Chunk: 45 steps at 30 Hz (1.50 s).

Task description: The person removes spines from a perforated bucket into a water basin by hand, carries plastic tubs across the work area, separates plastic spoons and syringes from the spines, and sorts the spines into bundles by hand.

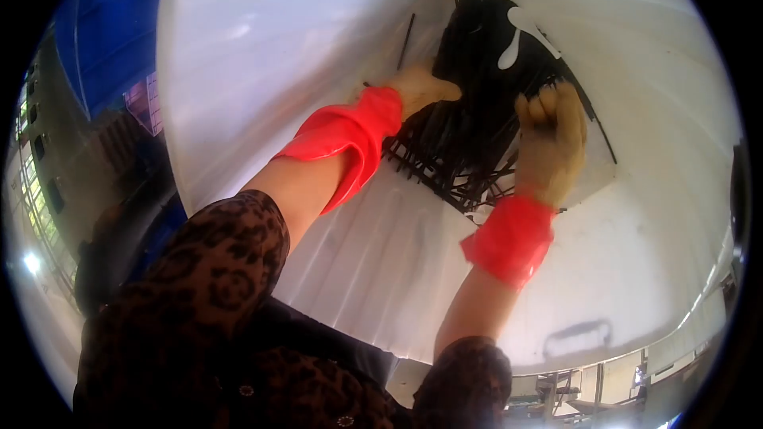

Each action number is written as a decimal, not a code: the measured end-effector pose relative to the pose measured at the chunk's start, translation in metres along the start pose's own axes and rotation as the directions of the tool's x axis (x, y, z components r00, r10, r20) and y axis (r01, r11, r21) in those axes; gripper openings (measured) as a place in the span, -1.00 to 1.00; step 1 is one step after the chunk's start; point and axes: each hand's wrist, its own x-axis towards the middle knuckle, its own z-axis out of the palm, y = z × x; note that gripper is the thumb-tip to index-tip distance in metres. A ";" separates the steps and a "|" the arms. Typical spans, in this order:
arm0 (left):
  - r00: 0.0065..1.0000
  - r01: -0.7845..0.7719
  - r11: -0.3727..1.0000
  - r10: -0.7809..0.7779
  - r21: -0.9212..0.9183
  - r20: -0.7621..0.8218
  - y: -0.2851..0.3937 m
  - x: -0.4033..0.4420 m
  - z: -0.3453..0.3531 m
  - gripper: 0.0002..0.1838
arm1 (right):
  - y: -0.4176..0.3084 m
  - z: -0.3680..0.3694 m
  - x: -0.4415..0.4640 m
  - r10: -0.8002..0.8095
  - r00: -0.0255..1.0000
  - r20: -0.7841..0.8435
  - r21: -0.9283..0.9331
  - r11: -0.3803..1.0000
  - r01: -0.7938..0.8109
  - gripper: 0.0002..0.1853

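Black thin sticks (441,171) and a dark mass (485,48) lie at the bottom of a deep white container (342,270). My left hand (421,91), in a tan glove with a red cuff, is at the left edge of the dark mass; one digit points right and its other fingers are hidden. On the right side of the mass, my right hand (552,131), gloved the same way, has its fingers curled in; what they hold, if anything, cannot be made out. White spoon-like pieces (509,52) lie on top of the dark mass, above the hands.
The container's tall, smooth walls (652,135) surround both arms. Outside it, a blue object (111,24) stands at the upper left. Windows (30,167) show at the far left, and metal frames (568,397) at the lower right.
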 end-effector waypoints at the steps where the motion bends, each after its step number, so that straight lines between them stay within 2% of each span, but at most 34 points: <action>1: 1.000 -0.007 1.000 0.007 -0.003 0.002 0.007 -0.010 0.001 -0.54 | -0.019 -0.003 -0.017 -0.007 1.000 0.003 -0.003 1.000 0.007 -0.75; 3: 0.998 0.047 0.996 -0.043 0.076 -0.050 0.030 -0.036 0.007 -0.46 | -0.063 -0.006 -0.049 -0.177 0.981 0.077 -0.073 0.980 0.183 -0.80; 4: 0.999 0.029 0.997 -0.026 0.073 -0.042 0.045 -0.055 0.010 -0.46 | -0.086 0.000 -0.062 -0.195 0.978 0.081 -0.076 0.977 0.201 -0.80; 6: 0.994 -0.062 0.995 0.069 0.081 -0.085 0.072 -0.095 0.016 -0.41 | -0.130 0.010 -0.089 -0.111 0.993 0.031 -0.300 0.947 0.115 -0.82; 8: 0.993 -0.041 0.989 0.056 0.141 -0.104 0.069 -0.102 0.016 -0.40 | -0.147 0.018 -0.097 -0.143 0.988 0.053 -0.245 0.958 0.151 -0.83; 9: 0.990 0.019 0.979 0.010 0.205 -0.140 0.056 -0.100 0.017 -0.39 | -0.147 0.016 -0.099 -0.054 0.998 0.038 -0.298 0.952 0.063 -0.82; 10: 0.990 0.020 0.979 0.009 0.204 -0.137 0.059 -0.105 0.022 -0.39 | -0.141 0.012 -0.097 0.035 0.999 0.018 -0.348 0.937 -0.026 -0.80; 11: 0.988 0.024 0.965 0.018 0.262 -0.155 0.067 -0.109 0.027 -0.39 | -0.127 0.007 -0.088 0.034 0.999 0.015 -0.350 0.936 -0.027 -0.80; 13: 0.983 0.042 0.946 0.018 0.322 -0.182 0.051 -0.098 0.027 -0.39 | -0.088 0.002 -0.062 0.197 0.980 0.031 -0.366 0.915 -0.172 -0.76; 15: 0.980 -0.001 0.988 0.031 0.152 -0.197 0.020 -0.074 0.017 -0.40 | -0.047 0.002 -0.036 0.253 0.967 0.038 -0.423 0.881 -0.214 -0.74; 16: 0.978 0.011 0.988 0.022 0.155 -0.206 0.008 -0.063 0.014 -0.40 | -0.026 0.005 -0.023 0.295 0.955 0.041 -0.482 0.843 -0.240 -0.72; 18: 0.966 -0.115 0.962 0.051 -0.247 -0.254 -0.011 -0.047 0.009 -0.43 | 0.007 0.020 0.004 0.337 0.941 0.021 -0.482 0.828 -0.286 -0.69; 19: 0.964 -0.108 0.964 0.041 -0.243 -0.263 -0.012 -0.043 0.001 -0.43 | 0.022 0.030 0.015 0.366 0.931 -0.001 -0.486 0.813 -0.321 -0.66; 21: 0.972 -0.042 0.999 0.036 -0.021 -0.233 -0.001 -0.035 -0.020 -0.45 | 0.048 0.053 0.035 0.374 0.927 0.007 -0.531 0.787 -0.314 -0.64; 22: 0.970 -0.036 0.999 0.029 -0.021 -0.241 -0.007 -0.024 -0.031 -0.45 | 0.059 0.065 0.044 0.373 0.928 0.012 -0.575 0.762 -0.298 -0.62; 23: 0.972 -0.041 0.998 0.028 -0.054 -0.233 -0.010 -0.015 -0.040 -0.46 | 0.068 0.078 0.054 0.413 0.910 -0.031 -0.594 0.725 -0.350 -0.62; 26: 0.979 -0.024 0.995 0.004 -0.100 -0.203 0.013 0.000 -0.057 -0.49 | 0.067 0.100 0.081 0.411 0.910 -0.053 -0.521 0.766 -0.376 -0.65; 28: 0.984 -0.002 0.994 -0.019 -0.113 -0.179 0.038 0.000 -0.061 -0.52 | 0.055 0.109 0.087 0.359 0.933 -0.017 -0.502 0.804 -0.319 -0.69; 30: 0.964 -0.047 0.999 0.052 0.024 -0.260 0.059 -0.008 -0.063 -0.65 | 0.036 0.115 0.079 0.256 0.966 0.043 -0.169 0.955 -0.246 -0.76; 31: 0.964 -0.047 0.999 0.051 0.022 -0.260 0.063 -0.013 -0.067 -0.65 | 0.022 0.123 0.066 0.251 0.968 0.018 -0.062 0.966 -0.249 -0.80; 32: 0.978 -0.024 1.000 0.024 0.005 -0.209 0.062 -0.020 -0.074 -0.69 | 0.014 0.118 0.053 0.252 0.968 0.018 -0.064 0.966 -0.251 -0.80; 34: 0.988 -0.013 1.000 0.010 -0.015 -0.152 0.060 -0.045 -0.082 -0.74 | 0.003 0.106 0.016 0.148 0.937 0.317 0.229 0.947 -0.227 -0.81; 36: 0.976 -0.007 0.959 -0.055 -0.283 -0.213 0.072 -0.087 -0.078 -0.78 | -0.037 0.114 -0.044 0.106 0.977 0.182 0.021 0.993 -0.112 -0.79; 37: 0.978 -0.017 0.959 -0.044 -0.282 -0.205 0.066 -0.095 -0.078 -0.78 | -0.062 0.114 -0.070 0.030 0.993 0.118 -0.060 0.998 -0.023 -0.82; 38: 0.971 -0.089 0.973 0.037 -0.214 -0.234 0.051 -0.099 -0.076 -0.76 | -0.094 0.110 -0.094 -0.052 0.997 0.059 -0.145 0.988 0.060 -0.75; 39: 0.959 -0.160 0.977 0.119 -0.144 -0.259 0.050 -0.110 -0.069 -0.73 | -0.133 0.095 -0.114 -0.207 0.951 0.230 -0.174 0.952 0.250 -0.77; 40: 0.961 -0.170 0.974 0.131 -0.149 -0.243 0.063 -0.132 -0.054 -0.73 | -0.175 0.077 -0.134 -0.343 0.853 0.394 -0.179 0.881 0.437 -0.75; 42: 0.930 0.004 0.996 -0.038 -0.093 -0.365 0.085 -0.182 -0.021 -0.66 | -0.256 0.058 -0.180 -0.520 0.830 0.204 -0.183 0.812 0.554 -0.79; 44: 0.948 -0.050 0.998 0.032 -0.049 -0.316 0.080 -0.215 -0.002 -0.62 | -0.346 0.014 -0.203 -0.643 0.703 0.303 -0.109 0.709 0.696 -0.69; 45: 0.955 -0.094 0.996 0.089 -0.006 -0.282 0.078 -0.229 0.013 -0.58 | -0.382 0.013 -0.217 -0.792 0.518 0.324 -0.534 0.299 0.791 -0.71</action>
